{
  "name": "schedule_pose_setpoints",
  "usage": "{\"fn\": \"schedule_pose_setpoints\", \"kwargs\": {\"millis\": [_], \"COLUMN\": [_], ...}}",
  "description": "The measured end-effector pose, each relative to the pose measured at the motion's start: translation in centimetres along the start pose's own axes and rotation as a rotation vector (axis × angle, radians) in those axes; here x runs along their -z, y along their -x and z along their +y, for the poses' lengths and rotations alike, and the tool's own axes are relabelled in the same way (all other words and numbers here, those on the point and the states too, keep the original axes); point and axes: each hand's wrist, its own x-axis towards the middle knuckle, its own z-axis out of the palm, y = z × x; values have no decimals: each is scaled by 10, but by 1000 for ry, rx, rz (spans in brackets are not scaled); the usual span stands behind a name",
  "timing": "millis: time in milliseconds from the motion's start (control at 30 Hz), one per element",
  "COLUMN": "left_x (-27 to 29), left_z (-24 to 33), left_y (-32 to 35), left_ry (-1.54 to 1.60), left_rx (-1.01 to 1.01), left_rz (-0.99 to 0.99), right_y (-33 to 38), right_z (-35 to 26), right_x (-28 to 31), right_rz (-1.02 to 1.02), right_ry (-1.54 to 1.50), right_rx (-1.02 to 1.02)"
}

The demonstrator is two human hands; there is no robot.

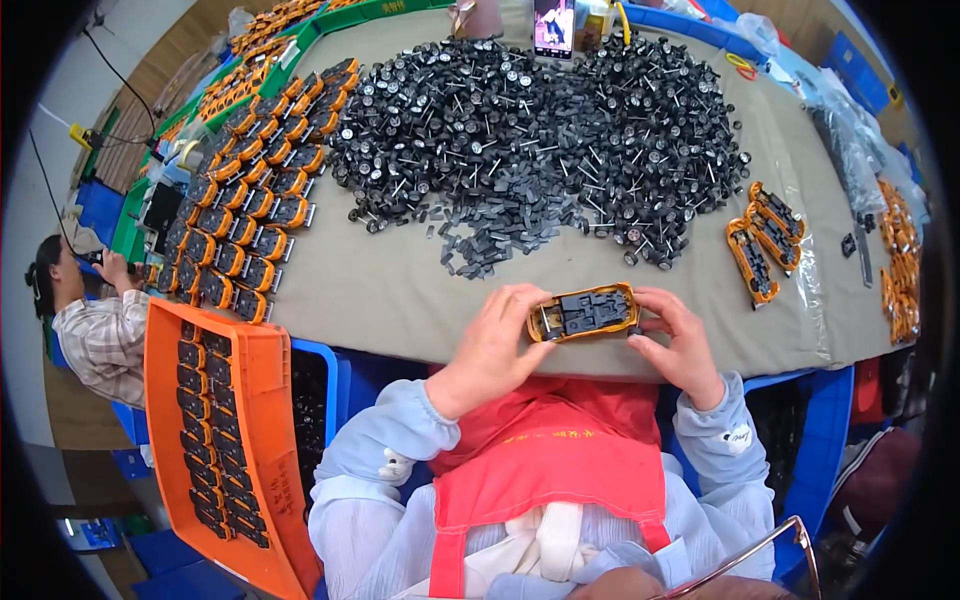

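A wide grey-clothed worktable [400, 290] carries a sprawling heap of black wheel-and-axle parts [540, 130]. At its near edge, the left hand [495, 345] and right hand [680, 345] each pinch one end of an orange toy-car chassis [585, 312], its long axis lying left-right between them, equally near both.

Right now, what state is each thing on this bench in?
Left hand: gripping one end of the toy car.
Right hand: gripping the other end.
Toy car: upside down, black underside showing.
Wheel pile: loose, heaped.
Orange tray: loaded with black parts in rows.
Phone: propped, screen lit.
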Motion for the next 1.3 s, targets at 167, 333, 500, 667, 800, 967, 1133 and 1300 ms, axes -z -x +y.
{"fn": "schedule_pose_setpoints", "kwargs": {"millis": [167,333,500,667,800,967,1133,1300], "left_x": [-13,-3,4,3,6,8,15,17], "left_z": [-3,-8,-9,-17,-24,-21,-29,-19], "left_y": [3,-3,-9,-11,-20,-31,-19,-27], "left_ry": [-62,-105,-133,-100,-82,-126,-177,-196], "left_rx": [65,6,-28,-42,-88,-181,-92,-61], "left_rz": [1,-96,-211,-198,-211,-236,-326,-410], "right_y": [5,2,-19,-39,-46,-37,100,318], "right_z": [0,-5,-14,-23,-31,-39,55,285], "right_x": [1,9,5,-6,-7,15,110,162], "right_rz": [-38,-72,-141,-234,-354,-280,910,828], "right_ry": [9,71,273,426,487,523,236,429], "right_rx": [10,76,362,351,161,233,62,-474]}}
